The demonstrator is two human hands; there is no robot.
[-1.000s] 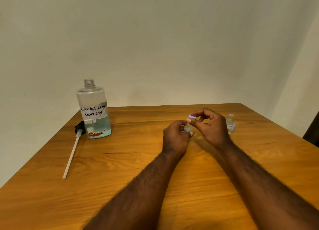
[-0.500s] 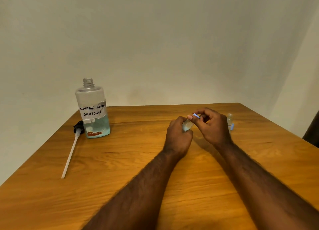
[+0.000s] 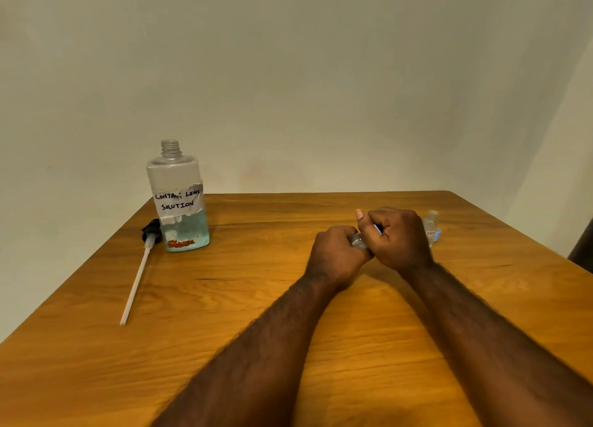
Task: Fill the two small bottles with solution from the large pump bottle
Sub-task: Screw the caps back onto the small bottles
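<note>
The large clear bottle [image 3: 178, 202], labelled "contact lens solution", stands uncapped at the table's back left, about a third full of pale blue liquid. Its black pump head with a long white tube [image 3: 138, 274] lies on the table beside it. My left hand [image 3: 337, 256] grips a small clear bottle [image 3: 357, 242], mostly hidden in the fist. My right hand [image 3: 396, 237] is curled over that bottle's top and pinches a blue cap [image 3: 378, 229], barely showing between the fingers. A second small bottle [image 3: 430, 226] stands just right of my right hand, with a blue cap [image 3: 438, 234] beside it.
A wooden table [image 3: 256, 314] fills the lower view, set against a plain pale wall. Its right edge runs diagonally past the second small bottle. A dark object [image 3: 582, 250] shows at the far right edge, off the table.
My right hand turned and closed down over the small bottle's top, hiding most of the blue cap. Both hands sank slightly toward the table.
</note>
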